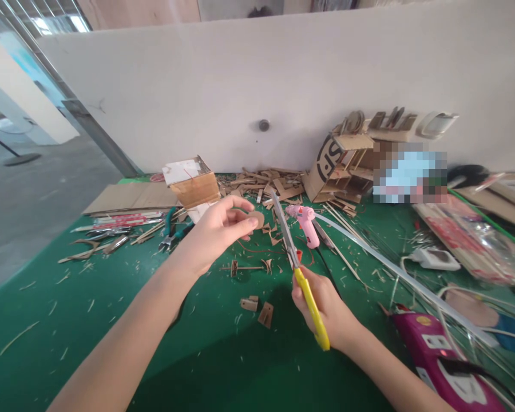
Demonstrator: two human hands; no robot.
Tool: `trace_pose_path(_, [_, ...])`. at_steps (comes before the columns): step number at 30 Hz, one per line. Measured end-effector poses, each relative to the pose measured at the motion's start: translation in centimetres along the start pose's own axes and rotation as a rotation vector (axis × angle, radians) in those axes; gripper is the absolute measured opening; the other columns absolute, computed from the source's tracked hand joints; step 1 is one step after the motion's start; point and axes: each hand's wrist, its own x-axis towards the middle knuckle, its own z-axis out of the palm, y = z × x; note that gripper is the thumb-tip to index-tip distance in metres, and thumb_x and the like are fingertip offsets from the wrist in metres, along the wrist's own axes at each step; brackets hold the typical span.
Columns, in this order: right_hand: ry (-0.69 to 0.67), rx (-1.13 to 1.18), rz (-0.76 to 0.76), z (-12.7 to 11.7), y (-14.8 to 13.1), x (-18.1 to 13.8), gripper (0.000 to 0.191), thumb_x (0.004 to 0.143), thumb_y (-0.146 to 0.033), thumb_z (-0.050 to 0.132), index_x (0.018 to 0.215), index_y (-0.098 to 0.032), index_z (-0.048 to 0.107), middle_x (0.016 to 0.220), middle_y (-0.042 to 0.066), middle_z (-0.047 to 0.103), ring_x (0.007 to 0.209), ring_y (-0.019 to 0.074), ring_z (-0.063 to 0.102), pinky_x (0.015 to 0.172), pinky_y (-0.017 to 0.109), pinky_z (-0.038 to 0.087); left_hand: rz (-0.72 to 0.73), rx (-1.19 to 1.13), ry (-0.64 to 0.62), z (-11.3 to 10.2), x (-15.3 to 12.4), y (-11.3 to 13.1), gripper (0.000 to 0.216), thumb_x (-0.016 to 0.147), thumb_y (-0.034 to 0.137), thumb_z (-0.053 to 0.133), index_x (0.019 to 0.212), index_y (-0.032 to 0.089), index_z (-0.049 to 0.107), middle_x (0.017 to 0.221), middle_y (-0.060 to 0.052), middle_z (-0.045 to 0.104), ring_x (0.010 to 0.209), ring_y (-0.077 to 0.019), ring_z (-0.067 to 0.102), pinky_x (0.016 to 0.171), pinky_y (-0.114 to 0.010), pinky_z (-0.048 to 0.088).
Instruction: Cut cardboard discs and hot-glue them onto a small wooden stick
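Note:
Between the thumb and fingers of my left hand (223, 226) is a small rounded cardboard piece (257, 218). My right hand (320, 303) grips a pair of scissors (305, 292) with yellow handles, the blades pointing up and away from me, apart from the cardboard. Below the hands lie a thin stick with small cardboard parts on it (249, 268) and two small cut cardboard pieces, one (249, 303) left of the other (265, 315). Just beyond the scissors a pink glue gun (305, 224) rests on the green table with a long clear glue stick (369, 252) behind it.
A cardboard box (193, 186) and a shelf-like cardboard model (341, 163) stand by the back wall, with cardboard scraps (261, 182) between them. Pliers (168, 234) and wooden sticks lie left. A magenta power strip (438, 355) with cords is at right, near a white charger (436, 259).

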Motion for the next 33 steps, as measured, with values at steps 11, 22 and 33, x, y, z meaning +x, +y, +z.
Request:
trace_pose_path(11, [-0.007,0.059,-0.015,0.2,0.1,-0.1,0.032,0.089,-0.051,0.038,0.078,-0.021,0.039,0.067,-0.002,0.046,0.054,0.0115,0.038,0.052,0.026,0.032,-0.015,-0.112,0.122,-0.1,0.4,-0.6,0.017,0.076,0.024,0.066,0.085,0.016,0.055,0.078,-0.003,0.065,0.076,-0.0160,0.066,0.062,-0.026,0.049])
trace_pose_path(22, [0.083,-0.014,0.178,0.0,-0.4,0.8,0.041,0.089,-0.053,0.041,0.064,-0.020,0.037,0.054,-0.006,0.035,0.049,0.0084,0.030,0.045,0.023,0.024,0.191,-0.090,0.278,-0.5,0.1,0.4,0.036,0.073,0.020,0.070,0.107,0.014,0.061,0.099,-0.008,0.068,0.091,-0.0197,0.067,0.077,-0.029,0.057])
trace_pose_path(33, [0.087,-0.358,0.246,-0.3,-3.1,6.3,0.036,0.084,-0.053,0.048,0.072,-0.019,0.054,0.059,0.003,0.057,0.050,0.0145,0.052,0.045,0.025,0.036,0.236,0.043,0.297,-0.9,-0.6,1.6,0.033,0.072,0.033,0.072,0.096,0.013,0.061,0.083,-0.007,0.069,0.068,-0.0155,0.067,0.066,-0.028,0.058])
